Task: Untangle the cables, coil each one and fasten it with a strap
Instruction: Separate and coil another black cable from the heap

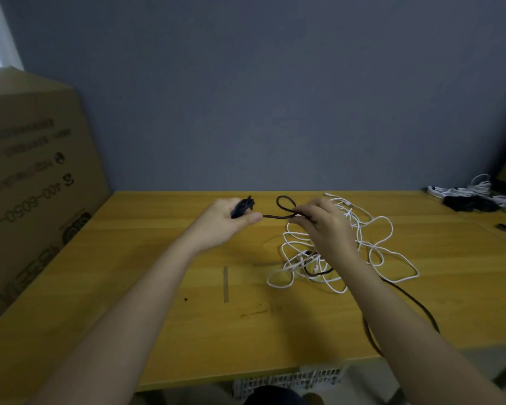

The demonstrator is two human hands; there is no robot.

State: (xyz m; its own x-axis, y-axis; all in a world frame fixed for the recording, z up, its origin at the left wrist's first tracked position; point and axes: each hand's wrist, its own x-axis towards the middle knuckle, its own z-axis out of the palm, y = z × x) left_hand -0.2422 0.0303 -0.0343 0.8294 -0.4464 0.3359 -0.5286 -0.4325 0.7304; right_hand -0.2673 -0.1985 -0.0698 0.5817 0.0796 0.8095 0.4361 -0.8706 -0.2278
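1. Cables lie in a loose tangle on the wooden table (158,331): a white cable (383,238) is spread in many overlapping loops right of centre, and a black cable (278,216) runs through it.
2. One end of the black cable is lifted above the table and stretched between both hands, forming a small loop just above the right hand.
3. More of the black cable shows among the white loops below the right wrist, and a further length trails across the table toward the near edge, passing under the right forearm.
4. Left hand (231,222) is curled around a black plug (243,206) at the cable's end, thumb pointing right along the cable.
5. Right hand (323,226) pinches the black cable at the base of the small loop, fingers bent around it, held over the white tangle.
6. At the far right corner of the table sits a pile of cables (476,194), white and black, well apart from the tangle; whether these are strapped cannot be told.
7. A small dark object (503,227) lies on the table near that pile.
8. A large cardboard box (32,185) with printed lettering stands along the left side of the table.
9. A grey wall (260,97) rises behind the table.
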